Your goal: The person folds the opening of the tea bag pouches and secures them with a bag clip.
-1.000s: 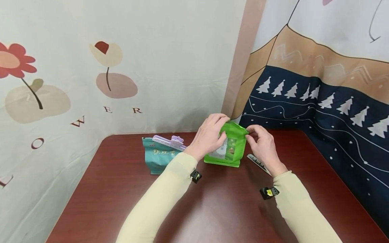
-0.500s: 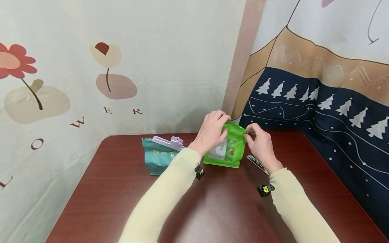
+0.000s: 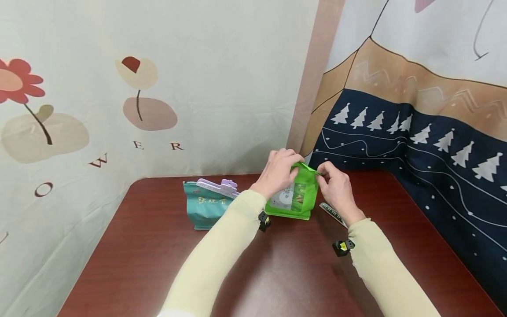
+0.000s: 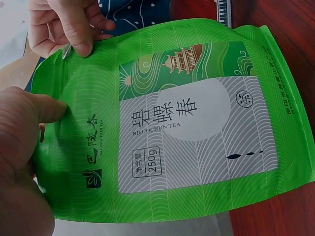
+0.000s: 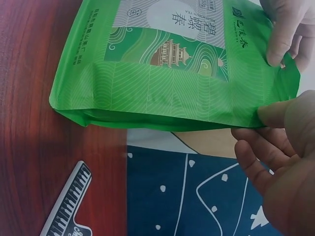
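A bright green tea bag (image 3: 305,193), its label reading Biluochun Tea, stands upright on the table between both hands. My left hand (image 3: 278,171) grips its top edge at the left, thumb on the front face and fingers behind. With thumb and fingers, my right hand (image 3: 336,187) pinches the top right corner. The left wrist view shows the front of the tea bag (image 4: 197,118) with the left thumb (image 4: 47,108) pressed near the top. In the right wrist view the right thumb (image 5: 275,115) lies on the bag's side edge, fingers underneath.
Left of the hands stands a teal bag (image 3: 206,207) with a lilac clip (image 3: 218,187) across its top. A clip with a piano-key pattern (image 3: 332,213) lies on the dark red table (image 3: 285,268) by the right wrist. Printed cloth (image 3: 222,88) hangs behind.
Both hands stay on the green tea bag's top and shift only slightly. The right hand and forearm have moved a little to the left. The bags and clips stay in place.
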Available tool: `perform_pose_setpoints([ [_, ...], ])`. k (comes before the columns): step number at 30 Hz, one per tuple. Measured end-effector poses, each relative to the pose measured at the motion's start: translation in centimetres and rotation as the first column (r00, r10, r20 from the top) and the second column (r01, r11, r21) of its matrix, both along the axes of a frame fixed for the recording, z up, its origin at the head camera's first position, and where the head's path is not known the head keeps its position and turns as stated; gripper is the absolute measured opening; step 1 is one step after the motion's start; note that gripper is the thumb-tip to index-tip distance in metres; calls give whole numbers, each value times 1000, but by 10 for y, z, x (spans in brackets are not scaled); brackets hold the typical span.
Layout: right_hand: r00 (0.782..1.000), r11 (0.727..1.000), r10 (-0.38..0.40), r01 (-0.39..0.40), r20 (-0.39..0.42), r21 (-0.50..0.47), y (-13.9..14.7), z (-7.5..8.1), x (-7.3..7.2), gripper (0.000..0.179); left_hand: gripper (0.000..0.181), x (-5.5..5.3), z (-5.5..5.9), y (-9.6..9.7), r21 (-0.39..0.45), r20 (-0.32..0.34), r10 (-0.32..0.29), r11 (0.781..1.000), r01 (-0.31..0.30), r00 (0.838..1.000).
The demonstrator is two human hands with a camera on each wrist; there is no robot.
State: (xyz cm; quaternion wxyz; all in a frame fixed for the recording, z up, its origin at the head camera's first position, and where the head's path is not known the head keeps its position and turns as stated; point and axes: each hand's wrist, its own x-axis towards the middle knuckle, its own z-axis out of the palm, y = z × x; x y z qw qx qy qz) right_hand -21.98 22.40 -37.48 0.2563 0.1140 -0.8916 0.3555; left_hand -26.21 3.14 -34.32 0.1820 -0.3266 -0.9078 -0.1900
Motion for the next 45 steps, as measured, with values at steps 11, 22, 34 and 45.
perform_pose_setpoints([
  [11,996,999,43,-42,-72,18,2,-2,0,15,30,3,6,-2,-22,99,-15,1000,18,995],
  [22,993,994,103,-101,-50,35,1,-2,3,17,33,2,6,-3,4,145,-33,999,33,989],
  [34,991,989,131,-132,22,64,3,-3,6,20,23,1,5,-2,15,143,-11,1000,9,990],
  [45,986,989,134,-140,100,46,2,-1,7,19,20,1,4,-1,-5,123,0,1000,0,992],
])
